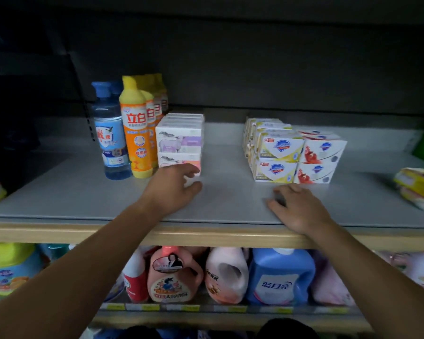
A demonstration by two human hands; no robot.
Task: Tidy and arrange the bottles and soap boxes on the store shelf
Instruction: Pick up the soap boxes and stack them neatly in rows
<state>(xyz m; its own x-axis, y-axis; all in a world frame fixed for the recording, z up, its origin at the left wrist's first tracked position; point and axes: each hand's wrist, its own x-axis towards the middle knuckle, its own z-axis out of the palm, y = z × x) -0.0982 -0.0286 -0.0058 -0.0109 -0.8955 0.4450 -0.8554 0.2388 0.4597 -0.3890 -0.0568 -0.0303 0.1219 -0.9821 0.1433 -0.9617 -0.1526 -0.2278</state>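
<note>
Your left hand sits at the front bottom corner of the sheep soap boxes. Its fingers are loose and spread, touching or almost touching the lowest box. It holds nothing that you can see. Your right hand lies flat on the gray shelf, off to the right of the sheep boxes, with its fingers loosely bent and nothing in it.

The sheep boxes are a neat stack of thin card. They are probably light and stiff, but the corners may dent if you squeeze hard. Take hold on the two flat sides, or push the whole stack from the front with flat fingers.

Right beside the sheep boxes on the left stand the orange bottles, and then the blue bottle. These look smooth and heavier, and they could tip. Hold them around the middle.

Well to the right of the sheep boxes sit the yellow shield boxes, with the red shield boxes touching them.

The shelf looks flat and smooth, so boxes should slide easily. There is open shelf between the two stacks. The back wall is dark. Below the sheep boxes, big jugs fill the lower shelf.
</note>
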